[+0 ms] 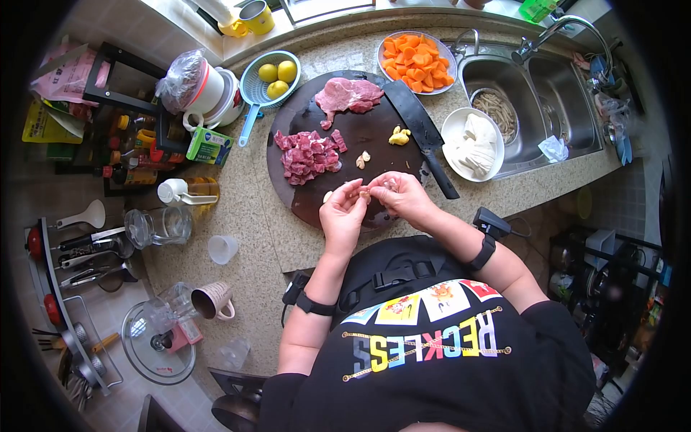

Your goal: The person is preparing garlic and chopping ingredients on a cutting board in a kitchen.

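My left hand [343, 217] and my right hand [409, 201] meet over the near edge of the round dark cutting board [306, 104]. Both pinch a small garlic clove [365, 194], mostly covered by the fingertips. Just beyond them lie peeled garlic cloves [363, 160] and a knob of ginger [399, 135]. Diced red meat [309, 156] is heaped to the left, with a larger slab of meat [349, 97] at the back. A black cleaver [414, 115] rests along the board's right side, its handle pointing toward me.
Behind the board stand a plate of sliced carrots [416, 63] and a blue colander [253, 90] with yellow-green fruit. A white bowl [473, 144] of pale pieces sits beside the double sink [529, 155]. Leftward are an oil jug [188, 191], a plastic cup [223, 249] and a mug [214, 299].
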A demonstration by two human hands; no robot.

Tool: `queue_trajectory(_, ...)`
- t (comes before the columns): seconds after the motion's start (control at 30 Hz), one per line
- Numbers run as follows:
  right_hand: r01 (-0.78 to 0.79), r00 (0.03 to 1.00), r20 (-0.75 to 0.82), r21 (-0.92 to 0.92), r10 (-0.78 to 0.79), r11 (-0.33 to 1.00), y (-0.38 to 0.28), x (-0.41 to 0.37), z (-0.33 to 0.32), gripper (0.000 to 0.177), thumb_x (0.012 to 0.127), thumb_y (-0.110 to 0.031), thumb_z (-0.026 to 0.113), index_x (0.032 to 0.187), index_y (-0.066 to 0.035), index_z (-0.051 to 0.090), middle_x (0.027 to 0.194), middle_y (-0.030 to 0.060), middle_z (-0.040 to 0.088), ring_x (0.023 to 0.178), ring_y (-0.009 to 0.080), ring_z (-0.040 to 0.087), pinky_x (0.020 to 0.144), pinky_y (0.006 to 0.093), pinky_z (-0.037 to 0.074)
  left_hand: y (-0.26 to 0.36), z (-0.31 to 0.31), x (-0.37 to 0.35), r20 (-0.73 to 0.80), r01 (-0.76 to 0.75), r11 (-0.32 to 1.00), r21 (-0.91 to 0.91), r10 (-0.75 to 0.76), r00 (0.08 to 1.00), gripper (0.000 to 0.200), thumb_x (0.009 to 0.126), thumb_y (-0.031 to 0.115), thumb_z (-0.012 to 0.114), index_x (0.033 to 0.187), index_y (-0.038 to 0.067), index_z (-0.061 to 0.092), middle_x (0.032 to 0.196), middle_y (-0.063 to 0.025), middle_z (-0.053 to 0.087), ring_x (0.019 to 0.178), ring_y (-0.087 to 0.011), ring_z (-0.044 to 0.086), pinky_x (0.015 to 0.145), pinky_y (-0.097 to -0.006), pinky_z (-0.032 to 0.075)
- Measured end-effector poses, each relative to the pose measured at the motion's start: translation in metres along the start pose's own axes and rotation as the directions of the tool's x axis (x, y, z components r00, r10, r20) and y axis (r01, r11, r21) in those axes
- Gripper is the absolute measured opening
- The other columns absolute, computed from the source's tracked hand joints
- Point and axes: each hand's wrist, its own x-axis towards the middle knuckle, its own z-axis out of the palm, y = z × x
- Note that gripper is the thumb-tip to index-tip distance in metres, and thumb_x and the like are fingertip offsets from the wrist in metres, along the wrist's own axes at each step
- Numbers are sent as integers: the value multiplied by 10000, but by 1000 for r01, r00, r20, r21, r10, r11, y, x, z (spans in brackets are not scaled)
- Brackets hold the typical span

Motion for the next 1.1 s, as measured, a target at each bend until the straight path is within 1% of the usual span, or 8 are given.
queue_trajectory(0.13,71,997,-24,-176,-76,982,-2,-1,6,88,840,-116,597,850,-30,583,622,-21,508,487,28,420,416,184,351,4,4,-3,36,-211,924,319,211,977,343,773,-83,585,1109,-27,550,959,-64,553,863,-124,594,764,-222,506)
queue_trajectory(0.27,114,992,-21,-223,-122,968,4,2,4,93,848,-119,585,845,-27,571,624,-21,506,491,30,425,420,187,350,7,9,-4,54,-225,917,330,219,974,334,766,-80,587,1095,-23,562,960,-55,528,853,-118,593,747,-213,506)
queue_trajectory(0.37,91,993,-71,19,-90,996,8,3,5,93,862,-125,564,856,-35,541,638,-17,502,489,30,408,412,190,332,3,6,-3,99,-302,867,397,287,953,291,778,-74,581,1067,-38,574,956,-62,548,850,-116,594,748,-220,508)
queue_trajectory(0.4,56,998,-30,147,-52,988,8,3,5,92,870,-128,551,862,-41,525,640,-16,496,483,32,395,404,191,320,3,6,-3,26,-152,967,203,150,988,263,789,-67,573,1050,-41,581,949,-68,563,847,-118,595,751,-228,507)
queue_trajectory(0.47,13,1000,19,272,-19,962,7,2,6,90,878,-132,538,868,-47,508,641,-15,489,476,35,382,396,192,307,6,4,-4,-33,138,976,-168,-146,989,207,819,-17,565,1025,-23,577,889,-81,622,813,-144,608,791,-272,507)
queue_trajectory(0.57,-87,996,57,379,70,921,2,-1,3,80,884,-130,522,868,-57,492,645,-8,485,469,39,366,389,188,291,0,-8,1,-24,241,890,-387,-270,962,206,823,-17,560,1029,-18,568,892,-89,620,816,-156,611,802,-289,507)
queue_trajectory(0.77,-170,985,78,400,152,900,0,0,0,33,826,-44,504,818,-63,478,646,11,507,464,44,378,388,190,291,0,-8,0,-38,252,841,-479,-307,951,139,825,-5,581,964,-19,585,903,-101,621,801,-160,619,736,-252,531)
queue_trajectory(1.1,-17,1000,-2,41,17,999,0,-1,3,44,802,-48,578,842,-30,569,652,8,543,518,55,460,427,192,347,2,-6,-1,-132,255,919,-301,-305,943,81,826,40,606,901,10,600,847,-82,629,763,-145,618,690,-250,536)
